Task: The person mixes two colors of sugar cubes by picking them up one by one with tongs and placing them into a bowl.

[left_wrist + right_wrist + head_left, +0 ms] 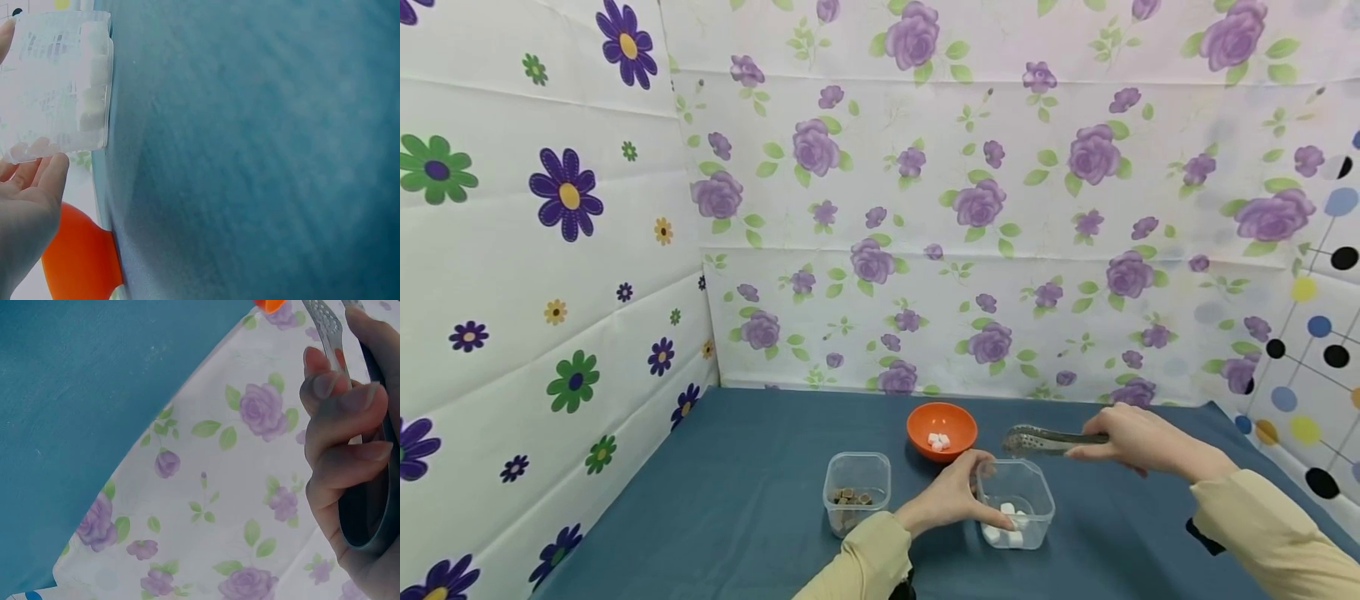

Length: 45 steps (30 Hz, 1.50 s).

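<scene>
My left hand (pixel 953 493) grips a clear plastic container (pixel 1036 492) by its sides, thumb along the near wall and fingers behind. White cubes (pixel 1013 537), marshmallow-like, lie in its bottom; in the left wrist view they line up behind the clear wall (pixel 94 81). Metal tongs (pixel 1048 440) with perforated heads are in my right hand (pixel 1138 440), raised to the right of the container and pointing left. In the right wrist view my fingers curl round the tongs' dark handle (pixel 365 531). Nothing shows between the tong heads in the head view.
Behind my left hand stands an orange bowl (pixel 917 421) with several white cubes (pixel 938 441) in it. A second clear container (pixel 858 463), left of my left hand, holds small brown pieces (pixel 850 497). A blue cloth (pixel 737 483) covers the table, with flower-printed sheets (pixel 925 317) around it.
</scene>
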Available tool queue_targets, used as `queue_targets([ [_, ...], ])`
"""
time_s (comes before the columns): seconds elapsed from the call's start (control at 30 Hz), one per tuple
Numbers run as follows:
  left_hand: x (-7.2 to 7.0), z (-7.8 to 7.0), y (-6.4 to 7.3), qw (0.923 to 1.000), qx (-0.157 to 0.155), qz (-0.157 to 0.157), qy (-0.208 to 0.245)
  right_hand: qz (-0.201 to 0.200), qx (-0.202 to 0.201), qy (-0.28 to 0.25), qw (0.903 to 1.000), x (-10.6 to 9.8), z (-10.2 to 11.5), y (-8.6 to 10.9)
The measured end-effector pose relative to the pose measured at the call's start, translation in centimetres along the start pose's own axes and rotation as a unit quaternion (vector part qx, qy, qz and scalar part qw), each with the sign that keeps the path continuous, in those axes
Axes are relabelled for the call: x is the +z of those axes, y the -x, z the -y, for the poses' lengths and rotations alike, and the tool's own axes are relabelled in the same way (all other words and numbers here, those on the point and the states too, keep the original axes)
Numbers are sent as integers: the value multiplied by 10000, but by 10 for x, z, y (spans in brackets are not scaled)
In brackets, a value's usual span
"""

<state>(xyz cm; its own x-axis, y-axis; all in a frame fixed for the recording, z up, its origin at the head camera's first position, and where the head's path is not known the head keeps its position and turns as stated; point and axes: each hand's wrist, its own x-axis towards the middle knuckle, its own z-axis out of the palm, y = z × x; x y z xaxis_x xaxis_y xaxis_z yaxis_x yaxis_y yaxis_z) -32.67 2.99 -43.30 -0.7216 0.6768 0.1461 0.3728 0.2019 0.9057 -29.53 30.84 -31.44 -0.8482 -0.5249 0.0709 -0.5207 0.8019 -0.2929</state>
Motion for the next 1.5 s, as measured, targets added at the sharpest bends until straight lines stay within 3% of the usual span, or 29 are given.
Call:
queue_targets([
  [0.17, -1, 0, 0, 10000, 2, -6, -37, 185, -238, -220, 9993, 0, 1, 7],
  [0.43, -1, 0, 0, 9999, 22, -41, -133, 467, -321, -16, 9984, 2, 13, 7],
  [0.73, 0, -1, -1, 9999, 25, -38, -127, 521, -459, 705, 9951, 9, 26, -8],
  [0.93, 0, -3, 0, 9999, 2, -20, -110, 476, -259, 1123, 9922, 14, 38, -17],
  [1.1, -1, -4, 0, 9999, 30, -20, -126, 558, 5, 1532, 9866, 16, 52, -23],
  [1.27, -1, -4, 1, 9998, 65, -37, -180, 385, -157, 2013, 9786, 19, 59, -27],
  [1.5, -1, -4, 0, 9998, 87, -17, -184, 361, -138, 2209, 9745, 25, 61, -30],
])
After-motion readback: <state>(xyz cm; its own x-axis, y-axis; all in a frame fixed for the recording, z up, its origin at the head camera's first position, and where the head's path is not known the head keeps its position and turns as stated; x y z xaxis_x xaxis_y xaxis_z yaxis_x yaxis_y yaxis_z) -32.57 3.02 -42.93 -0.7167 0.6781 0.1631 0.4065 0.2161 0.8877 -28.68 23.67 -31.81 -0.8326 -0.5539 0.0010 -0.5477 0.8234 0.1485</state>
